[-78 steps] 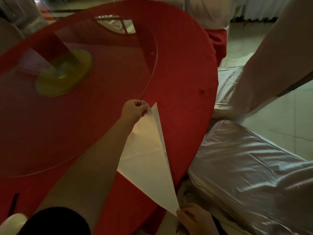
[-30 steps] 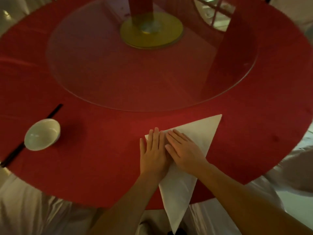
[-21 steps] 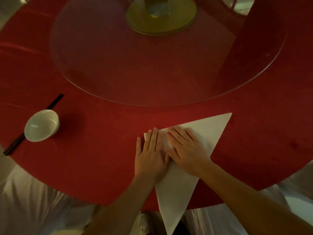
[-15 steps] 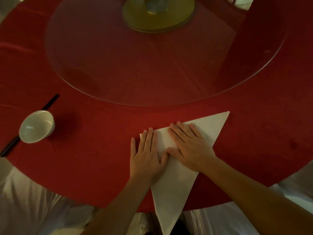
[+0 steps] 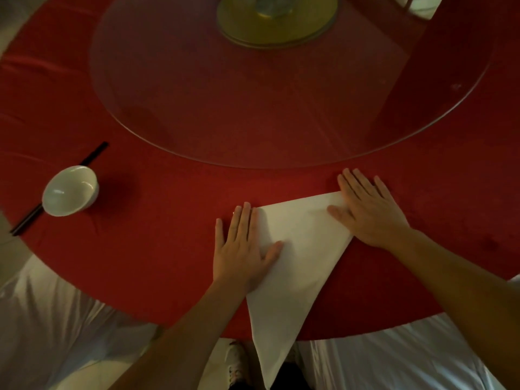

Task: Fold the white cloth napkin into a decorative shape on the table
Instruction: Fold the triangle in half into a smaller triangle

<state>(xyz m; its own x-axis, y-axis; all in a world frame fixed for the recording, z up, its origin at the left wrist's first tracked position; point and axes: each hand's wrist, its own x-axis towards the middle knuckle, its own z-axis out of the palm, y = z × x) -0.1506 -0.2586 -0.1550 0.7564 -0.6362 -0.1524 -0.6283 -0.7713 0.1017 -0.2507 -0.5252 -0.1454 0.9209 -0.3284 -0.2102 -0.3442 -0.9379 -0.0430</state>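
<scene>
The white cloth napkin lies folded into a long triangle on the red table. Its narrow tip hangs over the near table edge. My left hand lies flat, fingers spread, on the napkin's left corner. My right hand lies flat on the napkin's far right corner, hiding that tip. Neither hand grips the cloth; both press it down.
A white bowl sits at the left with black chopsticks running under it. A glass turntable on a gold base fills the table's middle. White-covered chairs stand below the near edge.
My right hand has slid from the napkin's middle out to its far right corner. My left hand stayed on the left corner, so the hands are now apart.
</scene>
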